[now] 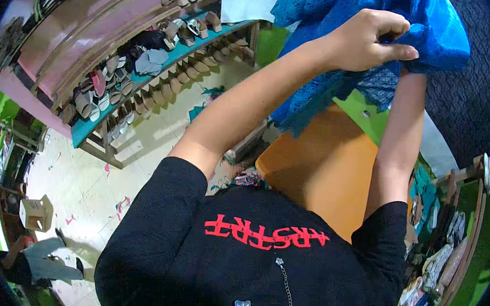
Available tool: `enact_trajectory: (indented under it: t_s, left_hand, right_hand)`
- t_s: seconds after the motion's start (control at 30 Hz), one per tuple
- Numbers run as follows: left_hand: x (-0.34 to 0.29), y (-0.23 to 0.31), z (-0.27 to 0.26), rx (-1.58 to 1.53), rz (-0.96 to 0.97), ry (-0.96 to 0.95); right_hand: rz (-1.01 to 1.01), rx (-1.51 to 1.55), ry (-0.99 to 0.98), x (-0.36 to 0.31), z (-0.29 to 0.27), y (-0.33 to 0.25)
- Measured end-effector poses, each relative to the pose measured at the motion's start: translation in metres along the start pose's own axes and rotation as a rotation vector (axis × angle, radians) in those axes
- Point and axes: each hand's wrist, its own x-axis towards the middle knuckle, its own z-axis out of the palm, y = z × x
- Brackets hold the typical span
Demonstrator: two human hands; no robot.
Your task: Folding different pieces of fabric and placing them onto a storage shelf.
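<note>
While both arms reached up and away from the body, the blue lace garment [372, 53] hung as the largest thing in hand, its glossy upper part bunched at the top of the view and its lacy lower edge drooping free above the orange worktop [326, 167]. It seemed to be held high so that the cloth could fall open under its own weight rather than drag on anything. Below it the worktop showed a bare orange face with a rounded near corner, and nothing lay between it and the cloth's hem. To the left the pale tiled floor [94, 186] gave open room, bounded by a long teal shoe rack [146, 78] crowded with sandals and slippers along its tiers. A small cardboard box [36, 212] sat well apart on the floor at the lower left.

The left hand [365, 40] was closed on a fold of the blue cloth, thumb and fingers pinching it near the top edge. The right hand was hidden inside the cloth above its raised forearm [400, 138], so I could not tell whether it gripped or merely propped the garment.
</note>
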Motion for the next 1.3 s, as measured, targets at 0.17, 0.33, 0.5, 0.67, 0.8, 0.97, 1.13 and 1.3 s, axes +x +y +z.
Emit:
enact_trajectory:
  t_s: [0.17, 0.33, 0.5, 0.67, 0.8, 0.97, 1.13, 1.3]
  left_hand:
    - [-0.014, -0.019, 0.023, -0.137, -0.100, -0.128]
    - [-0.040, -0.031, 0.016, -0.169, -0.374, -0.234]
    - [-0.130, -0.103, 0.033, -0.103, -0.698, -0.267]
    - [-0.219, -0.132, 0.126, -0.154, -0.734, -0.415]
    - [-0.279, -0.107, 0.173, -0.259, -0.804, -0.513]
    - [-0.360, -0.078, 0.180, 0.265, -1.129, -1.034]
    - [-0.311, -0.016, 0.206, 0.491, -1.300, -1.030]
    - [-0.307, 0.016, 0.264, 0.037, -1.407, -0.682]
  right_hand:
    - [0.117, 0.011, 0.032, -0.146, 0.007, 0.086]
    - [0.110, 0.041, 0.055, -0.366, 0.074, 0.081]
    - [0.212, 0.021, 0.134, -0.550, 0.105, 0.066]
    - [0.276, 0.028, 0.262, -0.637, 0.115, 0.051]
    - [0.278, 0.035, 0.329, -0.677, 0.130, 0.037]
    - [0.280, 0.053, 0.353, -0.710, 0.209, -0.003]
    - [0.323, 0.024, 0.390, -0.761, 0.210, -0.013]
    - [0.355, 0.024, 0.367, -0.769, 0.225, -0.031]
